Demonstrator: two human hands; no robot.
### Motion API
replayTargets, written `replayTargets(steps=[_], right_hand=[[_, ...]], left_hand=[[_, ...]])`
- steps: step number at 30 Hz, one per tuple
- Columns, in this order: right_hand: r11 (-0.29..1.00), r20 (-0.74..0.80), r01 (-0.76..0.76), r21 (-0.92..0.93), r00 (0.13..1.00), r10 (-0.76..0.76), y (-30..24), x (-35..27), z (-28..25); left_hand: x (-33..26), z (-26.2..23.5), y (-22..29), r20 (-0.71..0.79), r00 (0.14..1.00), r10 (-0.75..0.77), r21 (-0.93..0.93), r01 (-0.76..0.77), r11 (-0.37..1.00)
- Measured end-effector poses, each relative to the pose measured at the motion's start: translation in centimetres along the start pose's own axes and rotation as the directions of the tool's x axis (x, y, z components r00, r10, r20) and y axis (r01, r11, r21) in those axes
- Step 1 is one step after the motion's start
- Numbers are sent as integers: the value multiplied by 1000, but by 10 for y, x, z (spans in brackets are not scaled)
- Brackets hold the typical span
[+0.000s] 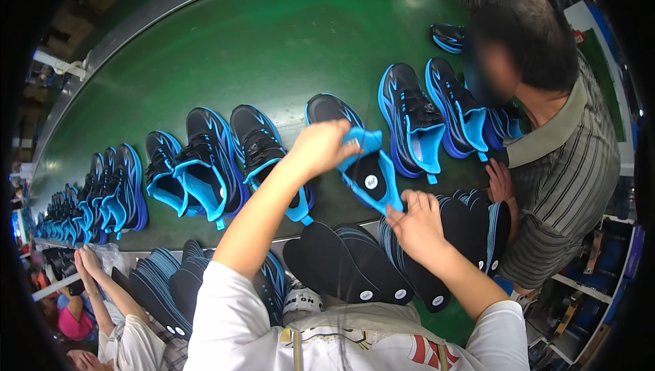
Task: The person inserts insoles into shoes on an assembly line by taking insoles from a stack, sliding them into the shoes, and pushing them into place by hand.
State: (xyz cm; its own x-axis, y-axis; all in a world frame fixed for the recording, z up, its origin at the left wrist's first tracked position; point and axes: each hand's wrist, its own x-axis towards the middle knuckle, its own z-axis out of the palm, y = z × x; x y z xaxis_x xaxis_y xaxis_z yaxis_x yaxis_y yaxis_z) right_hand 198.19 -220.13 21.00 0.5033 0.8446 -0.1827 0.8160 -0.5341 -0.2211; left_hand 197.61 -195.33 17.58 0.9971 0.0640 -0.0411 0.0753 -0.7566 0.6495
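A black and bright-blue sneaker (333,108) sits on the green conveyor belt (273,43) before me, toe pointing away. My left hand (321,147) is closed on its tongue and collar, pulling the opening wide. The fingers of my right hand (417,224) pinch the blue heel edge. Inside the shoe lies a dark insole (369,173) with a round white sticker. Part of the shoe's middle is covered by my left hand. Below my hands, stacks of black insoles (344,262) with white stickers lie along the near edge.
Matching sneakers stand in a row to the left (205,159) and right (409,122) on the belt. A co-worker in a striped shirt (573,166) leans in at the right, a hand (501,183) near the insoles. Another person's hands (87,262) show at lower left.
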Motion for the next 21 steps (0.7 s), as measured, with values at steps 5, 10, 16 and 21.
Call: replayTargets(steps=[5, 10, 16, 21], right_hand=[[998, 179, -57, 15, 982, 53, -7, -21, -1], [911, -293, 252, 326, 943, -156, -25, -2, -73], [605, -631, 686, 403, 688, -360, -55, -30, -179], [732, -675, 507, 455, 733, -88, -66, -66, -186]], left_hand=[[-40, -1, 22, -90, 990, 111, 22, -110, 994], [-34, -44, -7, -326, 945, 32, 305, 73, 950], [0, -73, 19, -615, 789, -3, 93, 77, 993], [46, -7, 73, -382, 912, 148, 7, -157, 988]])
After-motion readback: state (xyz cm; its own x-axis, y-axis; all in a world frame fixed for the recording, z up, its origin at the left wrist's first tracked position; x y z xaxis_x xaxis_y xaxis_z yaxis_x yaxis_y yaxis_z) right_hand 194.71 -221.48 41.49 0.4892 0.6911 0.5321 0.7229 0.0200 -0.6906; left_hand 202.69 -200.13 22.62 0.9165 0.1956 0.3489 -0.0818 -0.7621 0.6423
